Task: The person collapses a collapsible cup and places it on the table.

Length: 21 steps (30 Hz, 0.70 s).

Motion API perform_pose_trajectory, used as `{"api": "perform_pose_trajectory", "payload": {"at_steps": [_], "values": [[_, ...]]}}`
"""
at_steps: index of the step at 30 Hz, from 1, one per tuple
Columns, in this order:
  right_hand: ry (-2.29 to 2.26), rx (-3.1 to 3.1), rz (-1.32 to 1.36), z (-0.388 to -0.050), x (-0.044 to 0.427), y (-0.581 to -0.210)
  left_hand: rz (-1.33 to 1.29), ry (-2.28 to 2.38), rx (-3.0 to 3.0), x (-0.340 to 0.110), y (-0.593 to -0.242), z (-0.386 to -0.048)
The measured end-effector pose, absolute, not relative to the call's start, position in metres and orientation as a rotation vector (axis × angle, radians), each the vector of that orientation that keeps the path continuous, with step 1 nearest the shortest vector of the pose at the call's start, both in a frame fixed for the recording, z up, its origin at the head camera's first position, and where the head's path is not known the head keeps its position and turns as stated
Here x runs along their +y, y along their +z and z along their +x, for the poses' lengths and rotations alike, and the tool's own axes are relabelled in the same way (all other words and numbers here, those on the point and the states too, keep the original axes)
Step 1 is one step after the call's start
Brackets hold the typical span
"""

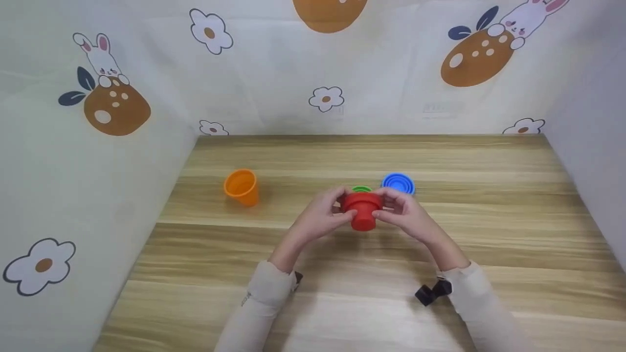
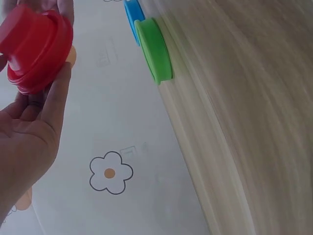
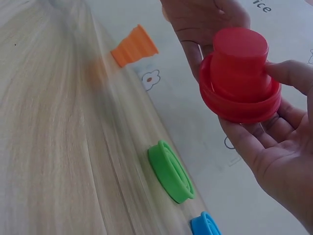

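A red collapsible cup (image 1: 363, 211) is partly folded, its narrow base towards the wearer and its wide rim away. From the left side, my left hand (image 1: 320, 215) grips it between thumb and fingers. My right hand (image 1: 410, 219) holds the opposite side, its thumb on the narrower part and its fingers around the rim. In the right wrist view the cup (image 3: 239, 73) is raised above the table. Beyond it a flattened green collapsible cup (image 3: 171, 171) lies on the table, partly hidden in the head view. A flattened blue collapsible cup (image 1: 398, 184) lies to its right.
An extended orange collapsible cup (image 1: 248, 196) stands at the left on the wooden table (image 1: 205, 274). Behind and at the sides are pale walls (image 1: 274, 63) printed with flowers and rabbits. Black devices (image 1: 426, 295) sit at the wrists.
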State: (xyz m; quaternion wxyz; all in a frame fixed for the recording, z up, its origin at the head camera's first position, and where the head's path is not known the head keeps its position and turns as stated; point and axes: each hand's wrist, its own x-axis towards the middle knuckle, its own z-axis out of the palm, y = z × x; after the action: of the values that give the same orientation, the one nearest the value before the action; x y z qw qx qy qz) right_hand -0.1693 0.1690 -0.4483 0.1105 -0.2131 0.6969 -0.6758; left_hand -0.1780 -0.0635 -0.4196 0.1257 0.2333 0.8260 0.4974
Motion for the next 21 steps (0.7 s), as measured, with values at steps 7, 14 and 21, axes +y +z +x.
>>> {"api": "perform_pose_trajectory", "payload": {"at_steps": [7,14,21], "values": [[-1.957,2.107,-0.644,-0.171,0.163,-0.45,0.626,1.386,2.484,-0.06,-0.421,-0.178],[-1.931,2.243,-0.626,-0.17,0.157,-0.451,0.626,1.385,2.526,-0.06,-0.422,-0.179],[-2.04,2.099,-0.701,-0.172,0.167,-0.457,0.576,1.444,2.49,-0.065,-0.421,-0.18]]}}
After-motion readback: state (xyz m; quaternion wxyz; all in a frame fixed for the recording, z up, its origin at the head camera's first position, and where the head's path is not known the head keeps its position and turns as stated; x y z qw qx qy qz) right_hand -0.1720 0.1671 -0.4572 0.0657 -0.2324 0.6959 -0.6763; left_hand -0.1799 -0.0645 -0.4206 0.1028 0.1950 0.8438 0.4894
